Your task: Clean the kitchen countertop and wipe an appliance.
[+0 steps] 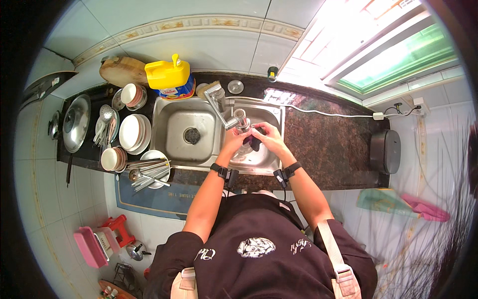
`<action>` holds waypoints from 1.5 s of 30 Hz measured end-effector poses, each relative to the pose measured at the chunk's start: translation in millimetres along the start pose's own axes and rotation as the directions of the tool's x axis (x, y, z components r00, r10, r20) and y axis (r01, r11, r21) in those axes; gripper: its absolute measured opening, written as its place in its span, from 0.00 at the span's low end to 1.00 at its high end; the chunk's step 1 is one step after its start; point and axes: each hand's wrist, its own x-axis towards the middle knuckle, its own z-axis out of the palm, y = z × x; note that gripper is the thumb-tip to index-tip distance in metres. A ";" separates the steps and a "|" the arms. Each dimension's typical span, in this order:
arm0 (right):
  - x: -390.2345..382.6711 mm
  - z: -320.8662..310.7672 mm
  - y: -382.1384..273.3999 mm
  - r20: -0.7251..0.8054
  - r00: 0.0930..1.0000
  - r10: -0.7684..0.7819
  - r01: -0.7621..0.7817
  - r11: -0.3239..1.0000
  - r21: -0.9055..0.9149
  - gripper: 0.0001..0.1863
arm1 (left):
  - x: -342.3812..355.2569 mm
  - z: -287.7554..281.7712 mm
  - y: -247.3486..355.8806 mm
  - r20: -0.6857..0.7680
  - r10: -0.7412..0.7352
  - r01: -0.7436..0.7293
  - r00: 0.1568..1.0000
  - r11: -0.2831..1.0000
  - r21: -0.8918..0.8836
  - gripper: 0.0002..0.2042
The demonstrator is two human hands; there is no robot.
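Over the right basin of the steel sink, both my hands are close together below the faucet. My left hand grips one side of a small dark, purplish-black thing. From the other side, the fingers of my right hand are closed on the same thing. Its kind is too small and too covered by fingers to make out. The faucet's spout end sits just above my left fingers. A dark strap with a small device is on each wrist.
Left of my hands lies the left basin with a dark drain. Beyond it stand stacked bowls, a plate with chopsticks and a ladle, and a pan lid. A yellow jug stands behind. A white cable crosses the right counter.
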 end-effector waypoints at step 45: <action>-24.0 73.4 -7.9 -0.080 0.987 -0.141 0.092 0.893 -0.441 0.17 | 9.6 5.4 -114.3 0.083 -0.474 0.412 0.877 0.650 -0.638 0.15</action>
